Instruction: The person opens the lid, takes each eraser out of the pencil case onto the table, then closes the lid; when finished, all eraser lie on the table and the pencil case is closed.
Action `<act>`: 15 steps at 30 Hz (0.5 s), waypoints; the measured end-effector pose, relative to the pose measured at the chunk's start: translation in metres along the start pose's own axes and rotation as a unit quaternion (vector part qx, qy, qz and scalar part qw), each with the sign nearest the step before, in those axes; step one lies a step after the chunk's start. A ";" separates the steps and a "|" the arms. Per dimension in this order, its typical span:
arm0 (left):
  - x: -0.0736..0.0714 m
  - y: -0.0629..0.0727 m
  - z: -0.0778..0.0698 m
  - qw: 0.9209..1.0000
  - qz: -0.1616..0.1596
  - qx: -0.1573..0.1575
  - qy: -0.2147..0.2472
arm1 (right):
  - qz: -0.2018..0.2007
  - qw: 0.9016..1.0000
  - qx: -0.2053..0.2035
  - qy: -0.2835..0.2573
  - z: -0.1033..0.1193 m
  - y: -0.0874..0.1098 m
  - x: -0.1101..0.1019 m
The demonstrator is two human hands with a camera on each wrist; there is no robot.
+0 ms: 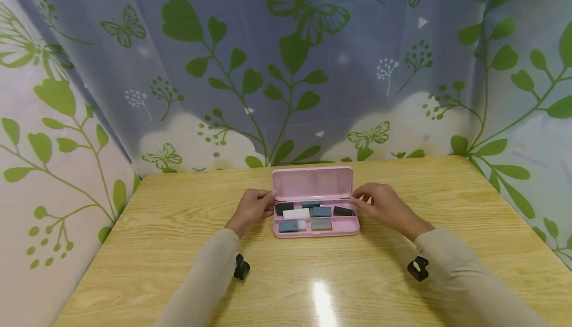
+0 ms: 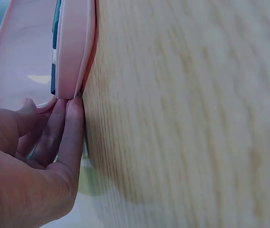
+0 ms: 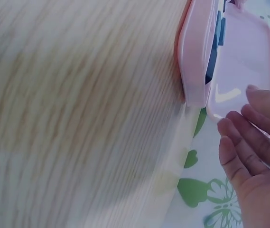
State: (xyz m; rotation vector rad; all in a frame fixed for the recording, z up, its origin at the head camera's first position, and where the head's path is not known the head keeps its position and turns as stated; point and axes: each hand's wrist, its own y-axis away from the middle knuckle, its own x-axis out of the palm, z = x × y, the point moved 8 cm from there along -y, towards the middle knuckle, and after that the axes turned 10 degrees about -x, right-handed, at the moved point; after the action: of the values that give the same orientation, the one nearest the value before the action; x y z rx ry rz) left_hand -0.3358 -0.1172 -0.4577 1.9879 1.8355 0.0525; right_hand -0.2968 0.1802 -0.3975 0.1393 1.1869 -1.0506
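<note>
A pink pencil case (image 1: 344, 225) lies with its lid (image 1: 313, 184) raised at the back. Several small blocks that look like erasers fill its compartments, among them a white block (image 1: 296, 213), a black block (image 1: 343, 211) and a blue-and-white eraser (image 1: 288, 226). My left hand (image 1: 251, 210) grips the case's left end, thumb over the lid's edge and fingertips (image 2: 74, 108) against the base. At the right end, my right hand (image 1: 380, 207) has its thumb and fingers apart at the lid's lower corner, gently bent and around nothing.
The case rests toward the back of a wooden table (image 1: 178, 247). Behind it hangs a printed curtain (image 1: 250, 93) with leaves and butterflies, which also covers both sides. A small black device (image 1: 242, 267) is worn at the left wrist, another black device (image 1: 418, 268) at the right.
</note>
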 end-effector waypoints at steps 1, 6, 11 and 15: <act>0.000 -0.001 0.001 1.000 0.000 0.001 -0.001 | 0.008 1.000 0.004 -0.003 0.001 0.000 0.002; 0.000 -0.003 0.002 1.000 0.000 0.000 0.000 | 0.048 0.999 0.019 -0.014 0.004 -0.004 0.012; 0.000 -0.003 0.002 1.000 0.001 -0.002 0.003 | 0.078 0.997 0.029 -0.006 0.006 -0.009 0.022; 0.000 -0.003 0.001 1.000 0.001 -0.005 0.001 | 0.092 0.995 0.030 0.003 0.005 -0.011 0.027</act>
State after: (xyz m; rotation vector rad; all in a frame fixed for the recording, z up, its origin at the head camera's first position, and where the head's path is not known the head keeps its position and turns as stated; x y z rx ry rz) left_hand -0.3387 -0.1180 -0.4600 1.9837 1.8315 0.0645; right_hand -0.3020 0.1552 -0.4125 0.2940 1.1252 -0.9235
